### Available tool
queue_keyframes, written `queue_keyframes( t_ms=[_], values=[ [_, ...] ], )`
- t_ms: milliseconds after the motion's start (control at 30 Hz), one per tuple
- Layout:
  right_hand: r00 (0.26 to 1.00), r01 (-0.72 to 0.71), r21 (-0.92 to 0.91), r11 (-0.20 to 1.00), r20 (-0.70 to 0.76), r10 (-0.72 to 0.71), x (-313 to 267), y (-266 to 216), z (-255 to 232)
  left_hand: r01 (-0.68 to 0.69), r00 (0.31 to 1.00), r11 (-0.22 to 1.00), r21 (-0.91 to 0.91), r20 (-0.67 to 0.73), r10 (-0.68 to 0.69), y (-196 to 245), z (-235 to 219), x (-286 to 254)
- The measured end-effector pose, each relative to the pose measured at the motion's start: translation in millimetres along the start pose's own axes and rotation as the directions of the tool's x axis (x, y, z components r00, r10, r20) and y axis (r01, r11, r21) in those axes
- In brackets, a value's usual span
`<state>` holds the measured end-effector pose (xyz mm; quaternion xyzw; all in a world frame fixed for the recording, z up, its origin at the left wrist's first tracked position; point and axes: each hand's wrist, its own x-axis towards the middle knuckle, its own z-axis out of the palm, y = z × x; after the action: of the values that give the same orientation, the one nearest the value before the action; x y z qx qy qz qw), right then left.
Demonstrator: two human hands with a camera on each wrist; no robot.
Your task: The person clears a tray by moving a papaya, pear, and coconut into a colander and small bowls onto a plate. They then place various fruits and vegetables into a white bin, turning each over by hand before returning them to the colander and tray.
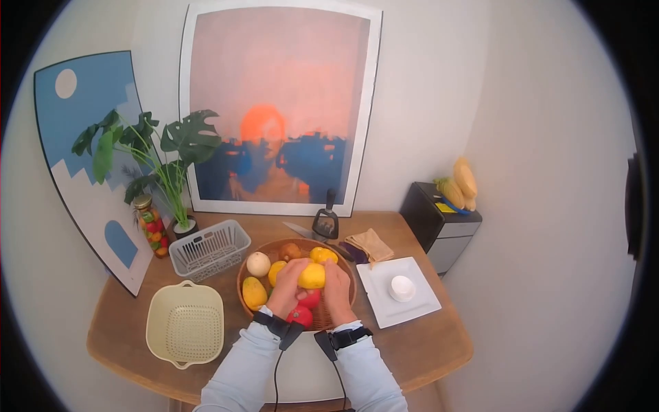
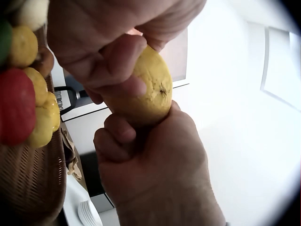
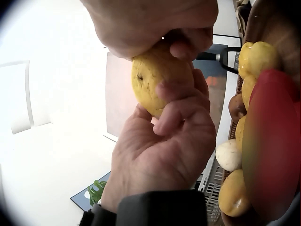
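Both hands hold one yellow mango-like fruit (image 1: 312, 276) above the wicker basket. The left hand (image 1: 288, 287) grips its left side and the right hand (image 1: 337, 292) its right side. In the left wrist view, the left hand (image 2: 110, 44) curls fingers over the fruit (image 2: 153, 87), while the right hand (image 2: 153, 165) cups it below. The right wrist view shows brown marks on the fruit's skin (image 3: 153, 77), between the right hand (image 3: 150, 23) and the left hand (image 3: 162, 146). Beneath, the basket (image 1: 241, 292) holds yellow, red, brown and white produce.
Left of the basket are a grey basket (image 1: 209, 250), a cream colander (image 1: 185, 326), a plant (image 1: 175, 178) and a jar (image 1: 152, 230). Behind stands a black-handled tool (image 1: 325, 223) near a knife blade (image 1: 298, 229). To the right lie a cloth (image 1: 371, 244) and a white plate (image 1: 412, 310) with a small bowl (image 1: 402, 288).
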<state>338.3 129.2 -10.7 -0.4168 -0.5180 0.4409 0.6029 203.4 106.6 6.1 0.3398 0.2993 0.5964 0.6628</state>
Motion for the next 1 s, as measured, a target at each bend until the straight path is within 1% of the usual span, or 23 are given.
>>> queue_keyframes(
  t_ms=[33,67,100,133,200,233,267,300,333,367,433,467,533,567,633,667,733,767,833,867,933,967,1000],
  values=[
    [0.983,0.181,-0.113,0.977,0.041,-0.178,-2.7,-4.7,0.6,0.042,0.998,0.999,-0.025,0.040,-0.041,0.5,-5.2,0.1],
    [0.934,0.358,-0.212,0.910,0.103,-0.343,-3.8,-11.1,3.3,0.069,0.997,0.995,-0.072,0.044,-0.066,1.2,-7.0,-0.5],
    [0.853,0.522,-0.291,0.801,0.183,-0.489,-5.6,-17.5,6.1,0.094,0.995,0.988,-0.119,0.046,-0.089,3.3,-8.0,-2.3],
    [0.857,0.515,-0.336,0.788,0.180,-0.483,-9.3,-24.7,8.7,0.118,0.993,0.979,-0.164,0.050,-0.111,6.7,-8.2,-5.1],
    [0.865,0.497,-0.423,0.758,0.165,-0.475,-16.4,-36.6,12.8,0.137,0.989,0.972,-0.189,-0.033,-0.145,19.9,15.3,-16.0],
    [0.920,0.386,-0.382,0.840,0.101,-0.378,-16.8,-37.9,13.3,0.147,0.984,0.969,-0.200,-0.070,-0.164,21.8,23.0,-18.9],
    [0.961,0.270,-0.334,0.903,0.041,-0.272,-16.5,-39.2,12.5,0.024,1.000,0.992,-0.126,-0.006,-0.025,7.2,13.4,-12.2],
    [0.987,0.151,-0.280,0.948,-0.013,-0.161,-16.4,-41.7,11.0,-0.018,1.000,0.999,-0.048,-0.007,0.018,4.4,12.9,-11.8],
    [0.986,0.157,-0.234,0.960,-0.019,-0.166,-17.8,-47.3,9.4,-0.061,0.998,0.998,0.029,-0.002,0.061,1.6,13.2,-11.3],
    [0.962,0.264,-0.250,0.931,0.003,-0.272,-16.2,-44.8,9.6,-0.104,0.995,0.989,0.105,0.006,0.104,-0.5,14.7,-11.1],
    [0.881,0.466,-0.275,0.841,0.056,-0.470,-13.3,-34.1,11.2,-0.116,0.989,0.993,0.007,-0.089,0.116,3.0,22.6,-13.0],
    [0.886,0.454,-0.298,0.840,0.047,-0.462,-12.9,-30.9,10.9,-0.129,0.983,0.991,-0.037,-0.138,0.123,5.7,25.1,-13.8],
    [0.893,0.431,-0.338,0.836,0.030,-0.448,-13.2,-26.4,10.5,-0.181,0.975,0.981,0.065,-0.118,0.188,2.4,22.9,-15.5],
    [0.919,0.384,-0.315,0.868,0.036,-0.393,-13.4,-28.4,9.1,-0.206,0.970,0.972,0.115,-0.104,0.218,1.2,21.7,-16.2],
    [0.958,0.284,-0.274,0.919,0.052,-0.280,-13.6,-35.7,3.8,-0.160,0.979,0.978,0.134,-0.103,0.174,0.3,20.8,-16.2],
    [0.948,0.317,-0.307,0.897,0.068,-0.311,-13.3,-37.5,2.8,-0.137,0.983,0.981,0.140,-0.102,0.152,-0.1,21.3,-16.0],
    [0.925,0.377,-0.367,0.850,0.102,-0.366,-14.6,-38.3,3.0,-0.083,0.988,0.996,0.010,-0.128,0.084,4.5,23.6,-17.9],
    [0.877,0.470,-0.419,0.777,0.121,-0.465,-16.6,-40.2,6.2,-0.055,0.989,0.997,-0.053,-0.137,0.047,8.5,25.7,-20.2],
    [0.748,0.626,-0.508,0.592,0.178,-0.639,-19.0,-44.5,14.0,-0.064,0.984,0.993,-0.100,-0.173,0.046,17.7,39.8,-27.0],
    [0.793,0.576,-0.481,0.661,0.133,-0.594,-19.2,-39.4,13.1,-0.068,0.981,0.990,-0.123,-0.192,0.044,18.9,43.4,-29.9],
    [0.870,0.467,-0.416,0.781,0.055,-0.491,-16.5,-27.7,10.3,-0.183,0.971,0.972,0.144,-0.127,0.202,-0.7,25.9,-20.1],
    [0.905,0.411,-0.372,0.833,0.059,-0.420,-15.4,-29.5,6.4,-0.244,0.959,0.931,0.270,-0.078,0.274,-5.6,21.8,-17.0],
    [0.935,0.350,-0.327,0.878,0.068,-0.348,-14.0,-32.1,-0.3,-0.230,0.965,0.944,0.238,-0.066,0.252,-8.1,20.4,-15.7]
  ],
)
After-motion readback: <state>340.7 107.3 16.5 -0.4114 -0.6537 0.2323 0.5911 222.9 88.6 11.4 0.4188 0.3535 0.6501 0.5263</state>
